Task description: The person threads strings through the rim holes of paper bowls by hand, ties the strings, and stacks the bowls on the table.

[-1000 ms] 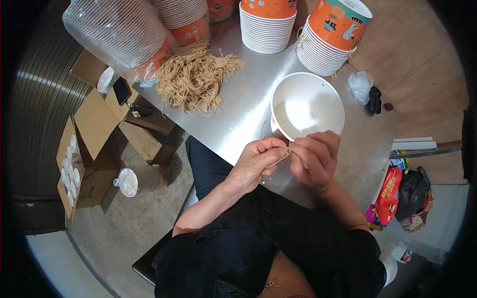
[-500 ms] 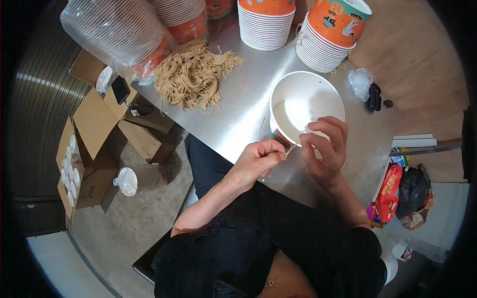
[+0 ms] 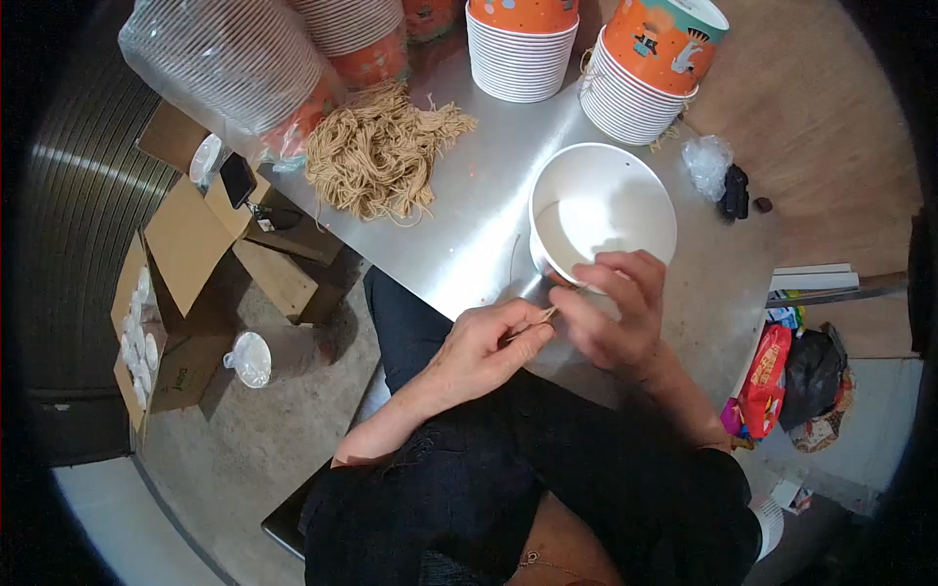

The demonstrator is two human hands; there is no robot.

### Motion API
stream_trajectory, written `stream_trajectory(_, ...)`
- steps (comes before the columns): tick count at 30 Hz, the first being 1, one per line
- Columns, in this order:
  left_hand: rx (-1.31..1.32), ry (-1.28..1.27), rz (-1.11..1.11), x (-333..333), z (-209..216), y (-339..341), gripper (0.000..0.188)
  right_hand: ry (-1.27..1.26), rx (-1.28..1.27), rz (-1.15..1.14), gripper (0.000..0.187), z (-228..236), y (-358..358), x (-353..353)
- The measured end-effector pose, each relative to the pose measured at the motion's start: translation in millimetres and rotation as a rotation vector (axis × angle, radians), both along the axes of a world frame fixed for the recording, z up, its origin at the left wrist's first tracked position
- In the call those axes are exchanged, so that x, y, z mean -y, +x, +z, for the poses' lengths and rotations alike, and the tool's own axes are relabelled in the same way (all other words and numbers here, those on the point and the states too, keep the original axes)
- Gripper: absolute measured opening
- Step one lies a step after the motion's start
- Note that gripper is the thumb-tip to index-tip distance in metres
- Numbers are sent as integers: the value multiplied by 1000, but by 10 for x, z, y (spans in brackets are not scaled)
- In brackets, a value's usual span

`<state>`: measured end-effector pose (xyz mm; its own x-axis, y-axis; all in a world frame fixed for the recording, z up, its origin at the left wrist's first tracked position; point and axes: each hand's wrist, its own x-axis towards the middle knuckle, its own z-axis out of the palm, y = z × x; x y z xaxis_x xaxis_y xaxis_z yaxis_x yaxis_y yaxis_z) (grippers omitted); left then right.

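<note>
A pale tan string [image 3: 549, 313] is pinched between the thumb and fingers of my left hand [image 3: 493, 344], low over the table's near edge. My right hand [image 3: 616, 308] is close beside it, somewhat smeared by motion. Its thumb and forefinger come together at the string, while the other fingers curve above the near rim of a white paper tub [image 3: 596, 195]. The tub stands upright on the metal table, with a small hole near its far rim. A thin loop of string [image 3: 514, 259] shows at the tub's left side.
A heap of tan strings [image 3: 376, 151] lies on the metal table [image 3: 459, 234]. Behind are stacks of orange-patterned tubs [image 3: 523, 59], some in clear plastic [image 3: 230, 68]. Crumpled plastic [image 3: 706, 161] and a black object [image 3: 733, 192] lie at right. Cardboard boxes [image 3: 191, 244] stand on the floor at left.
Both hands have moved slightly left and nearer to me, the string still in the left one. The right hand's fingers have shifted left toward the left hand. The tub has hardly moved.
</note>
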<state>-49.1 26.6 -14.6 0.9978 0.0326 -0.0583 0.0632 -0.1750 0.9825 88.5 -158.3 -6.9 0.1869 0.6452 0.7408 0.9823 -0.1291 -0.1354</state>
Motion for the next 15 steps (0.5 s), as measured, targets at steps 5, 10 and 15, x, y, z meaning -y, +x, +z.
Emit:
stream_trajectory(5, 173, 170, 4, 41, 244, -60, 21, 34, 66, 67, 35, -80, -21, -32)
stream_trajectory(10, 242, 203, 5, -6, 352, -95, 20, 60, -42, 39, 40, -45, -19, 13)
stream_trajectory(15, 425, 217, -101, 32, 424, -103, 17, 127, -54, -39, 37, -112, 0, 17)
